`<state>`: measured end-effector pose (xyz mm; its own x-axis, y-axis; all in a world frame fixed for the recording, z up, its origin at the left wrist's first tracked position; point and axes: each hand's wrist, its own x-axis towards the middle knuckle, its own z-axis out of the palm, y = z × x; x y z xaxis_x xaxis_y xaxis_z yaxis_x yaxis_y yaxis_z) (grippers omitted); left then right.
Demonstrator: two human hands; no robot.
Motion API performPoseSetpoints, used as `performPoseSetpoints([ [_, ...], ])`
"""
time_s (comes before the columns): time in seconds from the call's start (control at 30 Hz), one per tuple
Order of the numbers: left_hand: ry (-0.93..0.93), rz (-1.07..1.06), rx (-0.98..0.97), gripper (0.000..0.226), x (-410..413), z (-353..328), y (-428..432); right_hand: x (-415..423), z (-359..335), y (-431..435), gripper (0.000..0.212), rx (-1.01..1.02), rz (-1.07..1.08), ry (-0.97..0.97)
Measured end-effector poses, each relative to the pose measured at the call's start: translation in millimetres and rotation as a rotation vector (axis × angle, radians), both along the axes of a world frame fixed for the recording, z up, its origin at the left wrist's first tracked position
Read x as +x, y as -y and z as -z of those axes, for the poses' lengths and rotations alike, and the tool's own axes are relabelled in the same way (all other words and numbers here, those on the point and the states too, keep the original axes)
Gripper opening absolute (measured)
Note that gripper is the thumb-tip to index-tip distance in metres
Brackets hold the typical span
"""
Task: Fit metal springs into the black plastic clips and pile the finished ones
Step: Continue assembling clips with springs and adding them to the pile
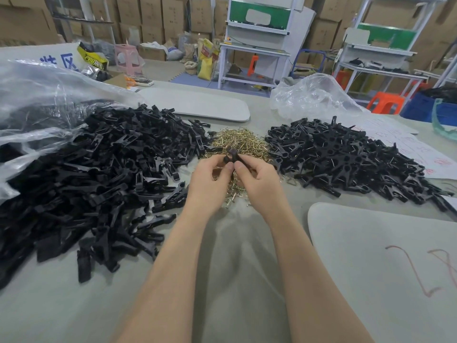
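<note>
Locate the left grip (210,179) and the right grip (257,180) side by side at mid-desk, above the near part of the spring heap (237,141). Note both closed on one black clip (232,155): thumb and fingertips of each pinching it from its own side, with the clip raised off the desk (230,256) between them. Cannot tell whether a spring is seated in this clip, as it is small in view and partly covered by fingertips. Find the spring heap, a mound of brass-coloured wire pieces, lying on the desk between two piles of black clips. See the left pile (99,174), the larger of the two, spreading from the mouth of a clear plastic bag (37,95) at far left down toward the near desk edge, its right margin just beside the springs. See the right pile (346,159), just beside the heap on the other side, with thin metal wire showing on many pieces. Behind the right pile, note a crumpled clear bag (309,95); at its far right, a paper sheet (408,147) with red writing, partly under the clips. At near right, note a grey board (371,256) with rounded corner, lying flat and marked with red lines.
</note>
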<state>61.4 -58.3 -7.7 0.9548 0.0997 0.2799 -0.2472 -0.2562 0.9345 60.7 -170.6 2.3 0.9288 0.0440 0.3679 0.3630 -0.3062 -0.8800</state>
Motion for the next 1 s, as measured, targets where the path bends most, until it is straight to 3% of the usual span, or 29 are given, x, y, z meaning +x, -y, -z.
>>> performPoseSetpoints([
  [0.1,-0.015,-0.002,-0.019,0.013,-0.4,-0.5,0.9,2.3,1.6,3.0,0.02,-0.052,0.055,-0.005],
  [0.2,-0.04,-0.03,-0.046,0.029,0.3,-0.1,1.8,1.2,0.8,4.7,0.016,0.037,0.065,-0.028],
  [0.33,-0.04,-0.033,-0.07,0.032,1.2,-2.0,1.2,2.3,1.8,4.2,0.008,0.104,0.068,-0.05],
  [0.67,-0.03,0.03,-0.014,0.034,-1.2,-3.8,0.2,1.2,1.6,1.9,0.015,0.034,0.112,-0.057],
  [0.83,-0.064,0.06,-0.221,0.02,-4.1,-5.2,-2.3,1.9,0.4,4.6,0.021,-0.003,0.122,-0.057],
  [1.0,-0.136,0.179,-0.57,0.012,-4.2,-5.8,-3.6,-0.7,-3.7,6.7,0.02,0.259,-0.01,-0.171],
])
